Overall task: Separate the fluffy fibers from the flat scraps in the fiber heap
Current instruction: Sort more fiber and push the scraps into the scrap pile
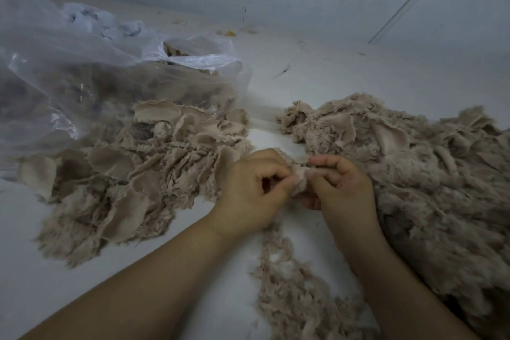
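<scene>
Two hands pull at one small fluffy bit between two piles.

A clear plastic bag sits far left, with the pile of flat scraps beside it. The left hand and right hand both pinch the fluffy bit. Loose fluff lies below. The big fiber heap is on the right.

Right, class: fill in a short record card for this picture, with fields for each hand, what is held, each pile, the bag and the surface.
left hand: pinches the tuft
right hand: pinches the same tuft
tuft: small, fluffy, held between both hands
left pile: mostly flat scraps
right heap: mixed, fluffy, large
near strip: loose fluff between the forearms
plastic bag: clear, behind the left pile
surface: white
</scene>
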Motion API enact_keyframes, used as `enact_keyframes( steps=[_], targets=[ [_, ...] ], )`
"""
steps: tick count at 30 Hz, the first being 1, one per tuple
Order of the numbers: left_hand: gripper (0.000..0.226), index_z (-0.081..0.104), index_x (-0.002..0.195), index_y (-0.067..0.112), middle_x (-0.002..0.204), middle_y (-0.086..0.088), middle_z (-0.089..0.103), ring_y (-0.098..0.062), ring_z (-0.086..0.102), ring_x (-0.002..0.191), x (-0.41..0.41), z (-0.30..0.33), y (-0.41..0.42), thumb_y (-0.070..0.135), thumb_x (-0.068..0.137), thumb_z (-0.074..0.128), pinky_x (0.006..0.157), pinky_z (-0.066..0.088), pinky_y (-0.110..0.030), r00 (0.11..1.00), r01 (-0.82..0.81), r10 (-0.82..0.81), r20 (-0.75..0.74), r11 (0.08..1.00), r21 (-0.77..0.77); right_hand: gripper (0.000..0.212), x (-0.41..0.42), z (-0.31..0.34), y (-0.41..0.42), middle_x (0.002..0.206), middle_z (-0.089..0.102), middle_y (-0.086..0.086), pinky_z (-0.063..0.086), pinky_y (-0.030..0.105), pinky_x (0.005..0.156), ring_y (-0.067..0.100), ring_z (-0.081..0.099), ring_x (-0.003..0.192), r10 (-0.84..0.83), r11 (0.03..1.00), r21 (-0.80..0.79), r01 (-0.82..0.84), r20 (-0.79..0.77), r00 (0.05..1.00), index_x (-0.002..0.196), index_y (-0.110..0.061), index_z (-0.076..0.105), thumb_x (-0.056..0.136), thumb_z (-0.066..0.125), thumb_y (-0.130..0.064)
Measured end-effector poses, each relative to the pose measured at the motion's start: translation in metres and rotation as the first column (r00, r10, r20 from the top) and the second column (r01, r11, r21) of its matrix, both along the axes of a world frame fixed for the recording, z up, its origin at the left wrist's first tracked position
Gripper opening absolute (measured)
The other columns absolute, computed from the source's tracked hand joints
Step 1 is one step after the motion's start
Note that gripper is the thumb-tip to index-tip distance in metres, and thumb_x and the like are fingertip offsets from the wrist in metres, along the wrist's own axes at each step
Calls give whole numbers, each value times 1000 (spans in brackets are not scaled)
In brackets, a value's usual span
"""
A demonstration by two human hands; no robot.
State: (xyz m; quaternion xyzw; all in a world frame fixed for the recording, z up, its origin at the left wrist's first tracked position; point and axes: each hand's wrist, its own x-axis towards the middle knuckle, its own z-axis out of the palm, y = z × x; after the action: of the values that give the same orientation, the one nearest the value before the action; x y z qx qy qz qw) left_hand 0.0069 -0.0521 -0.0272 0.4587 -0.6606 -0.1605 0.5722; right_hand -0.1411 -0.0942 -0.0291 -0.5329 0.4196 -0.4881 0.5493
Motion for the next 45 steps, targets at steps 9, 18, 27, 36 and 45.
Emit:
enact_keyframes(
  steps=[9, 18, 27, 36, 45],
  targets=[
    [24, 64, 83, 7, 73, -14, 61, -28, 54, 62, -1, -8, -8, 21, 77, 83, 55, 48, -40, 984, -53, 102, -149, 953, 300, 16, -1, 2, -1, 87, 74, 14, 58, 48, 79, 34, 70, 84, 12, 1000, 16, -13, 66, 998, 102, -10, 63, 97, 53, 1],
    [15, 64, 79, 0, 58, -15, 62, -17, 54, 41, -1, -10, -9, 6, 92, 64, 41, 42, -23, 941, 8, 117, -318, 930, 366, 23, 4, -5, 0, 76, 73, 2, 58, 25, 64, 16, 72, 72, 128, 992, 3, -128, 25, 991, 104, -16, 61, 89, 66, 0],
    [13, 61, 81, -8, 55, -8, 58, -7, 48, 40, 1, -6, -12, 1, 88, 67, 40, 39, -17, 899, 160, 51, -435, 886, 434, 34, 3, -7, -2, 93, 76, -3, 59, 28, 70, 16, 73, 87, 146, 989, -30, -145, 19, 989, 107, -24, 63, 77, 74, -36],
    [17, 60, 93, -8, 55, -16, 60, -20, 49, 34, -1, -1, -8, 8, 93, 63, 37, 39, -23, 867, 156, 81, -492, 893, 422, 9, 3, -9, -2, 75, 74, 8, 54, 27, 63, 19, 68, 69, 294, 950, -85, -300, -74, 953, 90, -11, 71, 83, 73, -17],
    [23, 51, 72, 7, 45, -8, 53, -17, 44, 31, 24, 14, -12, 6, 85, 70, 35, 33, -18, 887, -238, 381, -261, 862, 448, 12, -2, -6, 9, 85, 76, -2, 53, 20, 71, 9, 70, 77, 471, 827, -125, -547, -376, 798, 88, -18, 79, 77, 82, -15]
  ],
)
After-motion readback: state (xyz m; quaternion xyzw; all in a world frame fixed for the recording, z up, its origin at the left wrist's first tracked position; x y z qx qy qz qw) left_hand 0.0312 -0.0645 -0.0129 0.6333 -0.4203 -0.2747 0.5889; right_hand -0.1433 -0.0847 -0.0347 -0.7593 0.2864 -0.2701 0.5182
